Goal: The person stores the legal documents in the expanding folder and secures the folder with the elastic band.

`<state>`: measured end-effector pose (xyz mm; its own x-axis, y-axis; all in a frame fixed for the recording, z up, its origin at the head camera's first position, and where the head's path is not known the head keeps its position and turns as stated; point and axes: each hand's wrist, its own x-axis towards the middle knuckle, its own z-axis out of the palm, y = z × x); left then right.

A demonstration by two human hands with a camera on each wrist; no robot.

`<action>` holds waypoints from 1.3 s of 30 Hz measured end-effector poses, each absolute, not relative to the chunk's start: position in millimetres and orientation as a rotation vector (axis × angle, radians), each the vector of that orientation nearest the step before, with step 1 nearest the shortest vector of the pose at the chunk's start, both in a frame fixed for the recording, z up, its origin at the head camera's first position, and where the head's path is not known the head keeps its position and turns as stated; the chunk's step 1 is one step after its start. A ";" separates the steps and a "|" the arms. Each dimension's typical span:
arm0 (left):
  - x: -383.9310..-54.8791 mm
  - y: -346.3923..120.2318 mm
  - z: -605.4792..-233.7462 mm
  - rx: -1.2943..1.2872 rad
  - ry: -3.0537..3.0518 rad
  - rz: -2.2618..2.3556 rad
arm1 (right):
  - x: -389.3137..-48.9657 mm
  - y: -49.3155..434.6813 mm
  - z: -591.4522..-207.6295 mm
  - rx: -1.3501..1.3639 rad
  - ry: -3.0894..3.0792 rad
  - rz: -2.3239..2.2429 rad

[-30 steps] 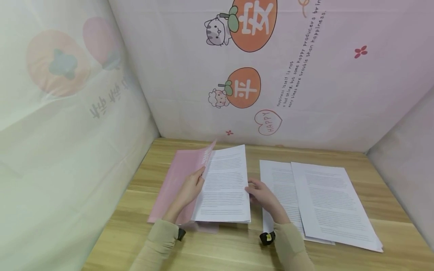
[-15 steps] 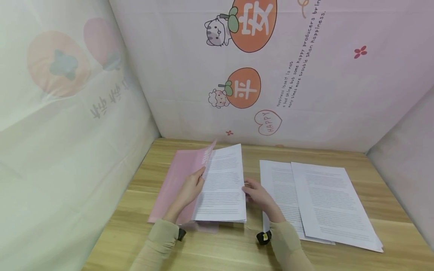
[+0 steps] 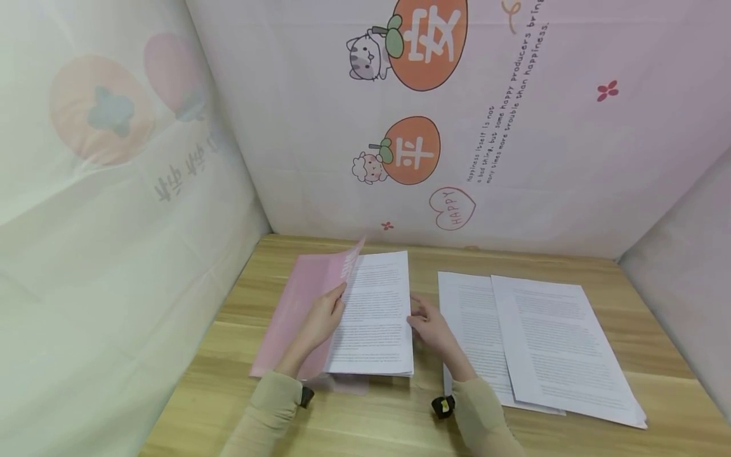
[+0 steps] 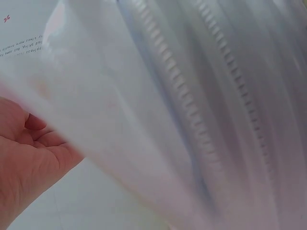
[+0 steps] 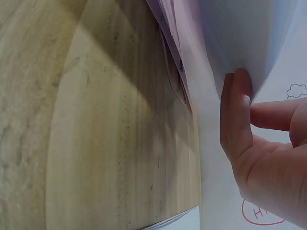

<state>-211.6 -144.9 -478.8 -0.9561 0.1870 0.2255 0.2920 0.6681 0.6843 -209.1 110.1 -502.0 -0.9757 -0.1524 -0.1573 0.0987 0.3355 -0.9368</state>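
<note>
Left of centre on the wooden table (image 3: 388, 428), a pink folder (image 3: 294, 301) lies spread, with a stack of printed pages (image 3: 374, 317) at its right side, the left edge tucked behind a raised flap. The left hand (image 3: 322, 315) grips that flap, fingers curled about its edge, holding it tilted up; the left wrist view shows cloudy plastic leaves (image 4: 100, 100) with ridged strips in front of the hand. The right hand (image 3: 431, 327) pinches the right edge of the pages, thumb on one side and fingers on the other. The step in hand looks like fitting or shifting the pages at the folder; whether they sit inside a pocket or lie loose against it, I cannot tell. The next move seems to call for the flap kept lifted and the pages held straight while the right hand guides their edge, since a corner could catch or bend. Well to the right, beyond the right hand, a printed sheet (image 3: 476, 324) lies partly under more sheets (image 3: 565, 343), slightly askew. Behind the table hangs a pale cloth (image 3: 308, 146) printed with orange fruit, small cartoon animals, a red heart and English lettering; a whitish cloth (image 3: 103, 247) with faint fruit shapes closes the left, and a plain pale one (image 3: 685, 235) the right.
</note>
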 end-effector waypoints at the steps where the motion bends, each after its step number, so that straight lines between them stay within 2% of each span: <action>1: -211.4 -145.0 -478.6 -0.396 -2.744 -1.161 | -208.7 109.3 -502.1 -0.048 2.391 -1.702; 39: -211.1 -144.0 -479.4 -0.402 -2.717 -1.196 | -206.3 104.3 -497.5 -0.144 2.303 -1.844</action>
<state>-211.1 -144.0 -479.4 -0.9534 0.1842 0.2389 0.3006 0.6471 0.7007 -206.3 104.3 -497.5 -0.9778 -0.1918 -0.0848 0.0408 0.2228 -0.9740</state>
